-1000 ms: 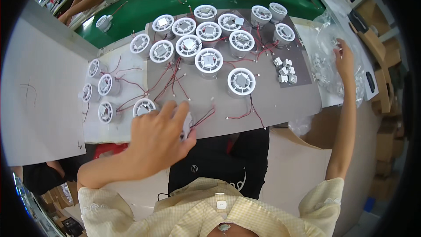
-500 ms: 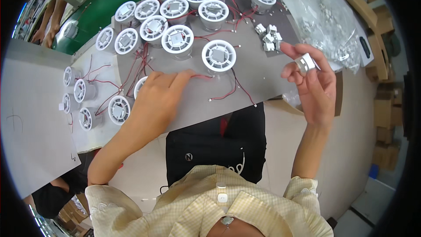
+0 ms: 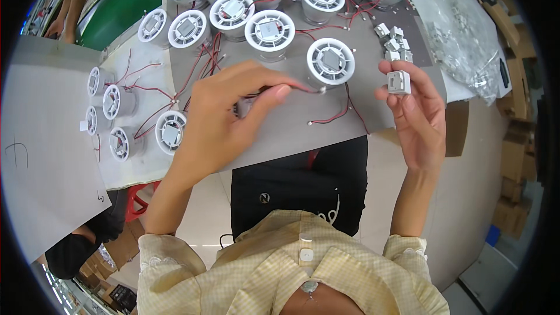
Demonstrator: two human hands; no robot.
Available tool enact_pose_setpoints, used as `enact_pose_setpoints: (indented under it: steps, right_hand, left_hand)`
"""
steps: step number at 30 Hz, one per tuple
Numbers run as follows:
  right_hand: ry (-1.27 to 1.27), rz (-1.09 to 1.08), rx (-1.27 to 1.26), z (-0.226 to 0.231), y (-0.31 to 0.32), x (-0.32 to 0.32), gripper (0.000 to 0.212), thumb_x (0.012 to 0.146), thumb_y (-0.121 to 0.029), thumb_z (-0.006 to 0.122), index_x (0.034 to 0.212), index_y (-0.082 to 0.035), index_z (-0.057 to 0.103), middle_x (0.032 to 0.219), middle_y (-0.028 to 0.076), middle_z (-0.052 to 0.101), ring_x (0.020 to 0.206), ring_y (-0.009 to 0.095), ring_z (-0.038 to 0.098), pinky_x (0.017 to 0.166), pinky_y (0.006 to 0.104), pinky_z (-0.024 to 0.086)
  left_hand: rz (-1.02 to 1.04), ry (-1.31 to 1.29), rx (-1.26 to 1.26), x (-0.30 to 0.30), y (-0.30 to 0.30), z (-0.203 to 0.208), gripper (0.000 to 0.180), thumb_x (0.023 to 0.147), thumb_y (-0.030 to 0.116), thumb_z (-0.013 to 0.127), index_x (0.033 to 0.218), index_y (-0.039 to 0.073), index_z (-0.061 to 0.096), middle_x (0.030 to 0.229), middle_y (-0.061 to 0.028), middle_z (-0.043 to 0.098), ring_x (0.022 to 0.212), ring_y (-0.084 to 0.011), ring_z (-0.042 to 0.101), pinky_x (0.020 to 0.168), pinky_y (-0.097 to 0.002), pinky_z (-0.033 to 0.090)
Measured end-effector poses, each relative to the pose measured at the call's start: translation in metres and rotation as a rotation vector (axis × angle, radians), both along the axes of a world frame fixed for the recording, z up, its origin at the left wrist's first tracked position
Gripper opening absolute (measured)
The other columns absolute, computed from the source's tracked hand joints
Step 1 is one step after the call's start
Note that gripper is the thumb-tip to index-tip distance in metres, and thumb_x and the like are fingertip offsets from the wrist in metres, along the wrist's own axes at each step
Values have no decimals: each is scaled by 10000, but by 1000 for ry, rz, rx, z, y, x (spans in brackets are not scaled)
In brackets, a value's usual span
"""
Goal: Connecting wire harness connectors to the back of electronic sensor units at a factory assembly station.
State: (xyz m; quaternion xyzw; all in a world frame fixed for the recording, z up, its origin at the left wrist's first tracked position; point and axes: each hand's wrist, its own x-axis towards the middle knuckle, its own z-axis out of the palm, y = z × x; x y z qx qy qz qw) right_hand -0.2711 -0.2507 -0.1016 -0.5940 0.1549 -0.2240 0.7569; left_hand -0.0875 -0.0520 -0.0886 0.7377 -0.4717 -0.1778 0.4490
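Observation:
My left hand (image 3: 224,116) is closed, with a red-and-black wire (image 3: 303,86) pinched between thumb and forefinger. The wire points right and ends in a tiny white plug. In my right hand (image 3: 423,119), the thumb and fingertips grip a small white square block (image 3: 399,83) with a slotted opening, raised off the table. Just beyond the wire stands a round white-rimmed lamp (image 3: 331,62) with a grey square at its centre and its own wires trailing toward the near edge. Several matching small white blocks (image 3: 394,45) lie in a pile beyond my right hand.
Several more round lamps (image 3: 270,30) with tangled wires fill the far and left table. A clear plastic bag (image 3: 461,29) of small parts lies at the right. A white board (image 3: 49,134) borders the left side, and another person's arm (image 3: 73,6) shows at the far left.
My left hand has moved right, drawing the wire toward the front lamp. The white block in my right hand has turned so its slotted face shows. The whole view has shifted slightly.

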Motion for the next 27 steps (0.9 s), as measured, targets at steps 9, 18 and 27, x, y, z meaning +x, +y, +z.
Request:
enact_pose_setpoints:
  steps: [9,18,27]
  right_hand:
    - [259,-547,-1022,-35,-4,1,131,933,-110,663,1045,-62,713,849,36,675,645,108,567,590,260,466]
    - [462,-336,-1319,-19,-2,-9,325,807,-29,745,1123,-71,685,956,76,639,731,178,596,626,275,488]
    - [147,-204,-768,-20,-12,-18,390,896,-39,656,1273,18,572,1116,133,643,907,182,633,815,289,509]
  left_hand:
    - [11,-311,-117,-20,-23,-9,94,858,83,692,951,78,705,826,-60,675,732,-231,609,662,-335,463]
    - [143,-131,-158,-32,-23,-13,116,865,23,700,981,17,700,822,-69,695,679,-147,625,642,-255,488]
    - [195,88,-280,-45,-23,-26,103,923,-5,648,1015,-50,649,887,-88,695,781,-147,693,671,-247,553]
